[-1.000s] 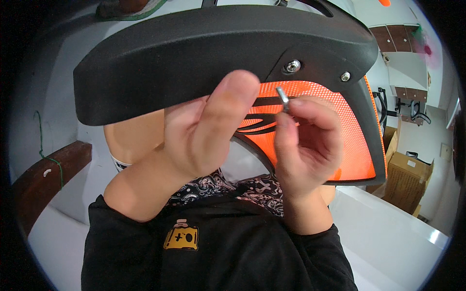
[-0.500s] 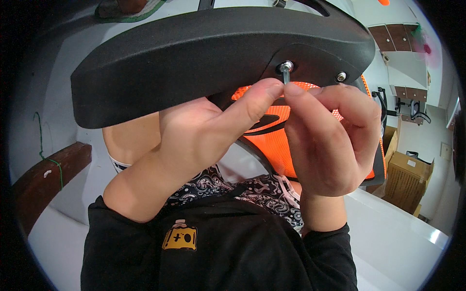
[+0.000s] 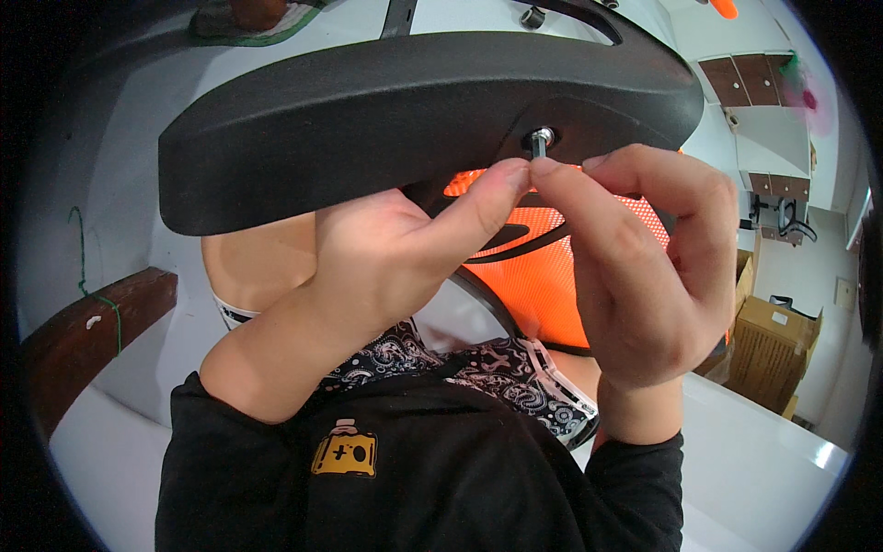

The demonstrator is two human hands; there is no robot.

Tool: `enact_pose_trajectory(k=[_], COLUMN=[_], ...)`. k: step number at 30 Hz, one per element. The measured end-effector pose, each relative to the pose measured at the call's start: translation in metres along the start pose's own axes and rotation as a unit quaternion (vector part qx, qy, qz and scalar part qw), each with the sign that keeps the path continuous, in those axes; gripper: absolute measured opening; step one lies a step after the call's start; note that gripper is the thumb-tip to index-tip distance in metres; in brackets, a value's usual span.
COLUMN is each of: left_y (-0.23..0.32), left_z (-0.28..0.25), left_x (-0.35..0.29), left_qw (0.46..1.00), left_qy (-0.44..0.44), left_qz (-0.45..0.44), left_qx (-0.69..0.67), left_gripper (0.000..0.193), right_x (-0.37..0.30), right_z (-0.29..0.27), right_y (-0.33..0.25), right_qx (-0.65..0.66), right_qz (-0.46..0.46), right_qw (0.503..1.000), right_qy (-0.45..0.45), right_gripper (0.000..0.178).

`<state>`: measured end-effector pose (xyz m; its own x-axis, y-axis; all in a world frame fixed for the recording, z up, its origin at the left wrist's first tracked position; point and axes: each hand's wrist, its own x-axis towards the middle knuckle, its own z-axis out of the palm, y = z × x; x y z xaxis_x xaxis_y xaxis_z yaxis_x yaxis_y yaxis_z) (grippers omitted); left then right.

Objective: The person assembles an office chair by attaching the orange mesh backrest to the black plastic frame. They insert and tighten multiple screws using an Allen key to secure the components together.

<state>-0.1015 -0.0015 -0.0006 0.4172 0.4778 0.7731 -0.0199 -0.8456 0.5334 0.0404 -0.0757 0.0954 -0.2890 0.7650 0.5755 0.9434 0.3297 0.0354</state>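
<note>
Black armrest (image 3: pixel 414 110) spans the upper view; left end juts free over pale floor (image 3: pixel 120 221). Its lower edge runs just above the left hand (image 3: pixel 386 244) and right hand (image 3: pixel 653 276); open gap between them, over orange mesh (image 3: pixel 538 294). Right fingertips close on short metal rod (image 3: pixel 539 154), upper end at recessed bolt (image 3: pixel 544 135). Left thumb beside rod; other fingers hidden behind armrest, grip there unclear.

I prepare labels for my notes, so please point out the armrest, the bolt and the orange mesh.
Armrest (image 3: pixel 395 115): head view, middle of its black side.
Bolt (image 3: pixel 544 135): head view, its shiny metal head.
Orange mesh (image 3: pixel 543 299): head view, its visible lower area.
</note>
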Motion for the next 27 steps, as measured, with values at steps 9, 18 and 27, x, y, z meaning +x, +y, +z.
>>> enact_pose_trajectory(k=[9, 18, 27], left_y=[0.004, 0.010, 0.018], left_z=[-0.006, -0.012, 0.001], left_x=[-0.002, -0.009, 0.008], left_qw=[0.996, 0.981, 0.870], left_qy=[-0.043, -0.144, 0.031], left_qz=[-0.007, -0.065, -0.296], left_qx=[0.080, 0.114, -0.394], left_gripper=[0.037, 0.046, 0.027], right_x=[0.020, 0.041, 0.043], right_z=[-0.010, -0.027, -0.030], right_y=[-0.001, -0.012, -0.009], right_qx=[-0.013, -0.116, -0.126], right_qz=[-0.010, -0.071, -0.120], right_qw=[0.998, 0.976, 0.966], right_qy=[-0.061, -0.171, -0.192], right_gripper=[0.028, 0.028, 0.034])
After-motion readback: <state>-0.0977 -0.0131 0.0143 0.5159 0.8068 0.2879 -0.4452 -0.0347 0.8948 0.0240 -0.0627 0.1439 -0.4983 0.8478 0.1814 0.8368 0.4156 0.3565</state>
